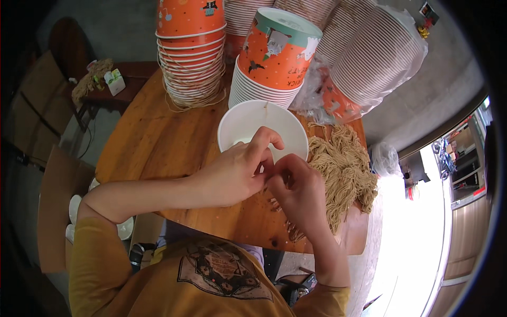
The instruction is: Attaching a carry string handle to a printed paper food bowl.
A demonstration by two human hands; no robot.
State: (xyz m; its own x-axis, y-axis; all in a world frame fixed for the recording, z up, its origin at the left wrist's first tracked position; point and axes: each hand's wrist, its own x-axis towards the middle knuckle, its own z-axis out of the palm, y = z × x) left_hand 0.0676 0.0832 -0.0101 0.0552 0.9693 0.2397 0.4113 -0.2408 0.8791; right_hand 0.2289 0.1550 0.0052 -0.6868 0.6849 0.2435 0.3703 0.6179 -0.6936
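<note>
A white-lined paper bucket (228,122) lies with its open mouth facing me near the middle of the wooden table. A short bit of tan cord shows at the far side of its mouth. In front of the bucket my left hand (244,168) and my right hand (300,187) meet at the fingertips. The left index finger arches up, while its other fingers close in a pinch. My right thumb and index finger also pinch together. Whatever lies between the fingertips is too small or hidden to name. A loose bundle of tan cord (342,171) lies right of my right hand.
Orange printed buckets with cord handles stand nested in a stack (191,63) at the far left of the table (153,140). Beside it rises an upside-down bucket stack (274,61). Plastic-wrapped bucket stacks (372,61) lean at the back right. A cardboard box (55,211) sits at left.
</note>
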